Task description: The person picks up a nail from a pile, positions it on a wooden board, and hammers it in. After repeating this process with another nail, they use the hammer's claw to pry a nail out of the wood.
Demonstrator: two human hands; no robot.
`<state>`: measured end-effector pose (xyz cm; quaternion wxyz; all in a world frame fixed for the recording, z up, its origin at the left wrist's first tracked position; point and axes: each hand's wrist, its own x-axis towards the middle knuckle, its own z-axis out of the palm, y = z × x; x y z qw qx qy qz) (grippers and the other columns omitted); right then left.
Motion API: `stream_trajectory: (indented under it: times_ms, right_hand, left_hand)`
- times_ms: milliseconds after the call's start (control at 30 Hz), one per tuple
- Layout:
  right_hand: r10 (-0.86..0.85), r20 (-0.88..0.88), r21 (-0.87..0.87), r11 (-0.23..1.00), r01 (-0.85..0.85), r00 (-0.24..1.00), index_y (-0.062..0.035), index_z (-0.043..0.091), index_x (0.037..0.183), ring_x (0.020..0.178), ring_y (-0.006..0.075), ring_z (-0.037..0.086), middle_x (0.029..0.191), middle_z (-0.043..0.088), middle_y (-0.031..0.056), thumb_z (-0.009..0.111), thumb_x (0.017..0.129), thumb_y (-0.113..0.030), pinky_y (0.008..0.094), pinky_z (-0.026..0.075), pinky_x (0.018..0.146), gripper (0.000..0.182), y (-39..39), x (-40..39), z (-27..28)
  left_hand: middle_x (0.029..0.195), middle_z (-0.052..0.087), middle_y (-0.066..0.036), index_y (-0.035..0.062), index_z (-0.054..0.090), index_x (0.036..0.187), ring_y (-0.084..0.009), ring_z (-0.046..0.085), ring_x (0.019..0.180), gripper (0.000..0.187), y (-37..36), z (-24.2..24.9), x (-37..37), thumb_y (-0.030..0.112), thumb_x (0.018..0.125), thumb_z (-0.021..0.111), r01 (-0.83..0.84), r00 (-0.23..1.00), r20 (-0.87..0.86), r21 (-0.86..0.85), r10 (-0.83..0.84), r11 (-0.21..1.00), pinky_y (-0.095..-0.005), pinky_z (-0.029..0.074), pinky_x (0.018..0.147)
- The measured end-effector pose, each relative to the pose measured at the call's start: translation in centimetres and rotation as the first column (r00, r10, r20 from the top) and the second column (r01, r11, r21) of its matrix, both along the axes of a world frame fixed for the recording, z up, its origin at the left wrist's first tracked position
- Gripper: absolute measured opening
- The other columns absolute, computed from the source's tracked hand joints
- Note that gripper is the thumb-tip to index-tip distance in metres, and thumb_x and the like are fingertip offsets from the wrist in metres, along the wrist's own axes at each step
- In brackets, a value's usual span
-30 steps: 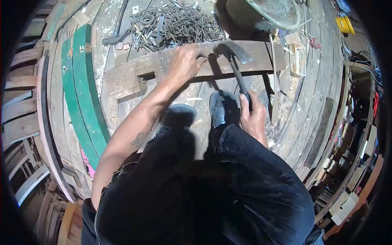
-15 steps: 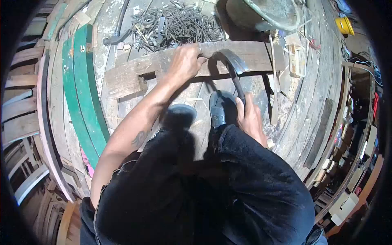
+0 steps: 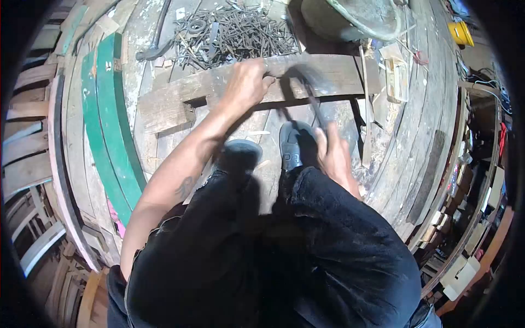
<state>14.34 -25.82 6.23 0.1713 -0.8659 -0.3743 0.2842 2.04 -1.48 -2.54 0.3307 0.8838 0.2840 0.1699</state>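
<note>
A wooden beam (image 3: 322, 76) with a notch near its left end lies across the floorboards in front of my feet. Over its near side, my left hand (image 3: 247, 82) is closed in a pinch on a thin dark nail, mostly hidden by the fingers. My right hand (image 3: 335, 156) grips the dark handle of a claw hammer (image 3: 313, 98); its curved head is smeared by motion above the beam, just right of my left fingertips. A heap of nails (image 3: 235, 35) lies directly behind the beam.
A bucket (image 3: 355, 19) stands at the back right, and another dark hammer-like tool (image 3: 153, 53) lies left of the nails. Green boards (image 3: 106, 126) rest on the left. Wooden scraps (image 3: 396, 79) lie at the right, near a long slat (image 3: 367, 126).
The hammer head has blurred with motion and shifted slightly, while my right hand stays about in place. My left hand keeps its pinch at the beam.
</note>
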Motion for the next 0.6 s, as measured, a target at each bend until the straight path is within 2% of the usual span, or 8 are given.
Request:
stream_trajectory:
  times_ms: [167,300,333,400,433,467,533,600]
  right_hand:
    - [-0.061,-0.031,0.222,0.973,0.066,0.998,-0.003,0.057,0.112,0.081,0.0563,0.065,0.081,0.066,0.0321,0.057,0.107,-0.021,0.0538,0.05,0.064,0.019,0.2,0.1,1.3]
    - [-0.072,0.021,0.479,0.876,0.053,0.997,-0.0007,0.058,0.114,0.063,0.035,0.069,0.076,0.066,0.0186,0.059,0.103,-0.009,0.0413,0.052,0.06,0.014,0.0,0.8,2.3]
    - [-0.073,0.021,0.479,0.876,0.054,0.997,-0.0007,0.058,0.114,0.063,0.035,0.069,0.076,0.066,0.0186,0.059,0.103,-0.009,0.0413,0.052,0.06,0.014,-0.1,1.0,1.8]
    - [-0.036,-0.011,0.65,0.759,0.035,0.999,-0.0003,0.057,0.117,0.063,0.0324,0.069,0.077,0.066,0.0159,0.06,0.102,-0.007,0.04,0.053,0.06,0.016,-0.9,1.2,-0.4]
    - [-0.088,-0.075,0.501,0.858,0.113,0.993,-0.0009,0.056,0.118,0.066,0.0382,0.071,0.08,0.069,0.0194,0.062,0.101,-0.009,0.0431,0.054,0.059,0.02,-1.5,1.0,-1.0]
    - [-0.031,0.114,0.512,0.858,-0.032,0.993,-0.0005,0.053,0.117,0.07,0.0469,0.071,0.08,0.069,0.0264,0.062,0.103,-0.015,0.0509,0.054,0.061,0.022,-1.1,0.8,-1.9]
    - [0.005,0.012,0.035,0.999,-0.006,1.0,-0.0002,0.053,0.112,0.078,0.0559,0.068,0.078,0.067,0.0335,0.058,0.106,-0.024,0.059,0.053,0.067,0.026,0.2,0.2,-0.8]
    - [0.021,0.024,-0.016,1.0,-0.02,0.999,-0.0015,0.053,0.109,0.08,0.0583,0.066,0.075,0.065,0.0352,0.054,0.108,-0.029,0.0624,0.05,0.068,0.028,0.1,0.1,-1.2]
  left_hand:
    - [0.091,0.07,-0.023,-0.0002,0.076,0.093,-0.0423,0.069,0.09,0.019,-0.4,0.2,-0.1,0.017,0.086,0.08,-0.018,1.0,0.025,0.046,0.017,0.999,-0.0514,0.054,0.083]
    - [0.089,0.07,-0.021,0.0001,0.077,0.093,-0.0408,0.069,0.09,0.018,-0.4,0.2,-0.1,0.017,0.087,0.08,-0.016,0.999,0.041,0.038,0.015,0.999,-0.0497,0.055,0.083]
    - [0.089,0.07,-0.021,0.0001,0.077,0.093,-0.0408,0.069,0.09,0.018,-0.3,0.1,-0.1,0.017,0.087,0.08,-0.015,0.999,0.041,0.038,0.014,0.999,-0.0497,0.055,0.083]
    - [0.09,0.07,-0.021,-0.0006,0.077,0.093,-0.0405,0.069,0.089,0.018,-0.3,0.1,-0.1,0.016,0.087,0.08,-0.022,0.999,0.027,0.032,0.021,0.999,-0.0494,0.055,0.082]
    - [0.09,0.07,-0.021,-0.0006,0.077,0.093,-0.0405,0.069,0.089,0.018,-0.4,0.2,0.0,0.016,0.087,0.08,-0.017,0.999,0.029,0.032,0.016,0.999,-0.0494,0.055,0.082]
    - [0.091,0.07,-0.021,-0.0009,0.077,0.093,-0.0406,0.07,0.089,0.018,-0.6,0.4,0.0,0.016,0.087,0.08,-0.014,1.0,0.027,0.019,0.013,1.0,-0.0498,0.055,0.082]
    - [0.092,0.07,-0.022,-0.0013,0.077,0.094,-0.0408,0.07,0.089,0.017,-0.4,0.7,0.0,0.014,0.088,0.079,-0.016,1.0,0.025,0.001,0.016,1.0,-0.0506,0.056,0.083]
    - [0.094,0.071,-0.022,-0.001,0.077,0.095,-0.0403,0.07,0.092,0.016,0.0,-0.4,0.0,0.013,0.088,0.079,-0.042,0.998,-0.047,0.012,0.042,0.999,-0.0498,0.056,0.084]
